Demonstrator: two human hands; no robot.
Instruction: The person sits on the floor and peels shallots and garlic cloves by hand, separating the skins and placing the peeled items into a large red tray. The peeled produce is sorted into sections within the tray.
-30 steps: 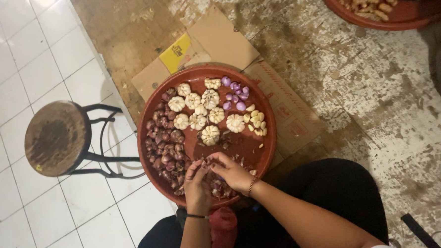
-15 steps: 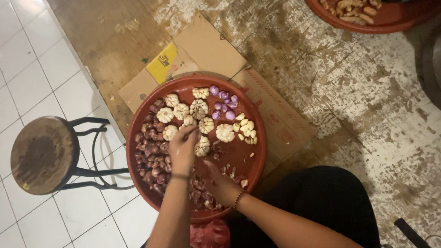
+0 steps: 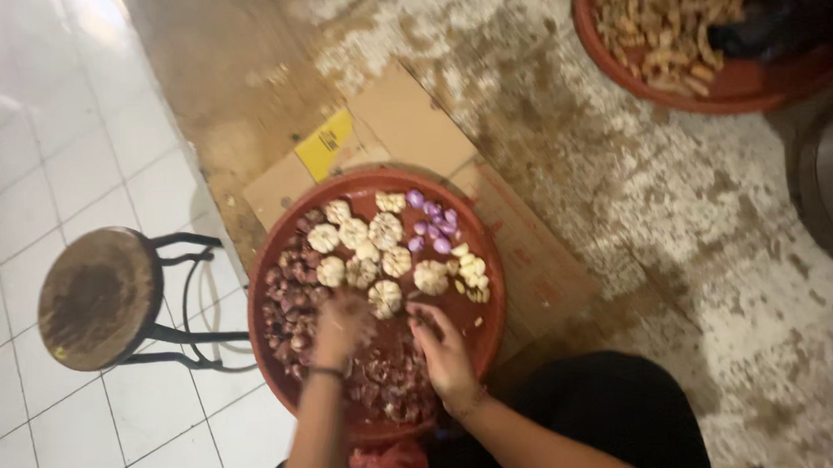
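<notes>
Left hand (image 3: 341,326) drawn back from garlic bulbs (image 3: 366,250), grip blurred, right hand (image 3: 445,350) loosely curled over red tray (image 3: 488,259), stool (image 3: 96,299) beside.

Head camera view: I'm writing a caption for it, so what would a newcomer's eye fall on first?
First, the round reddish-brown tray on flattened cardboard at centre, holding whole white garlic bulbs, dark red shallots at its left and a few peeled purple ones. Over its near half are the left hand and right hand. A round wooden stool stands on white tiles to the left.
</notes>
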